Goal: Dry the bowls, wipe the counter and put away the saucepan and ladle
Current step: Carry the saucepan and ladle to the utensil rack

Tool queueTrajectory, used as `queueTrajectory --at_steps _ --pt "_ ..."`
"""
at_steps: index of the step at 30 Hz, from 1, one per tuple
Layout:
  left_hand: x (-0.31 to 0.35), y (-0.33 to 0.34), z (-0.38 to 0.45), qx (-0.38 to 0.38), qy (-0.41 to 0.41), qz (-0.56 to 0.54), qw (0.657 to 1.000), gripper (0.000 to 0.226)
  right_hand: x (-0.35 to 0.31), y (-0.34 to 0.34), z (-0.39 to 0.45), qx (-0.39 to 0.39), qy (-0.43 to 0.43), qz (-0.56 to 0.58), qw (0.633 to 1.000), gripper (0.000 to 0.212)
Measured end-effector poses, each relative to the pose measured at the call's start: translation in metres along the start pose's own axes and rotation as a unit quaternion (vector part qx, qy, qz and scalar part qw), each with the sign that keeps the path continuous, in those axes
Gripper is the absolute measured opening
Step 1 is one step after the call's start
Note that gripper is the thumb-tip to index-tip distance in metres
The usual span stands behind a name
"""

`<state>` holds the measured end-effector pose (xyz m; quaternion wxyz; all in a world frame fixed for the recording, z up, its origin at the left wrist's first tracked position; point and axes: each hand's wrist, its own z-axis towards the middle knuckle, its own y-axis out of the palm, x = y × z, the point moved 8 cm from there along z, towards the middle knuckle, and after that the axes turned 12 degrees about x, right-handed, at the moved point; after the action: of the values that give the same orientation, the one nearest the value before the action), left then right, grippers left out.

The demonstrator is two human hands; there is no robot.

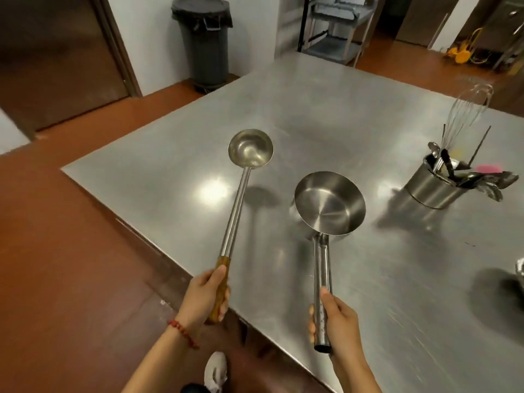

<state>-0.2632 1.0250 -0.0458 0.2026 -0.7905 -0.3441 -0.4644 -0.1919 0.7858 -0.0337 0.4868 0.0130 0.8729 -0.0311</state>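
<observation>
Carrying both pieces clear of the steel worktop (pixel 340 114), the left hand (pixel 205 293) wraps the ladle (pixel 241 188) by its wooden grip and the right hand (pixel 337 321) clasps the saucepan (pixel 330 202) handle's end. I'd keep the saucepan level and steer wide of the utensil crock (pixel 431 185), since that long handle levers heavily.
</observation>
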Motion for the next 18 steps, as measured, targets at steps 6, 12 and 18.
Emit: queueTrajectory --at_steps 6,12,18 --pt "0.017 -0.084 -0.007 0.095 0.026 -0.024 0.995 0.03 0.004 0.077 -0.021 -0.093 -0.002 -0.032 0.995 0.031" --pt "0.029 -0.185 0.012 0.179 0.027 -0.082 0.98 0.026 0.018 0.188 -0.05 -0.193 -0.012 -0.074 0.978 0.029" --pt "0.049 -0.307 0.052 0.249 0.033 -0.111 0.962 0.026 0.04 0.332 -0.087 -0.26 -0.001 -0.095 0.961 0.03"
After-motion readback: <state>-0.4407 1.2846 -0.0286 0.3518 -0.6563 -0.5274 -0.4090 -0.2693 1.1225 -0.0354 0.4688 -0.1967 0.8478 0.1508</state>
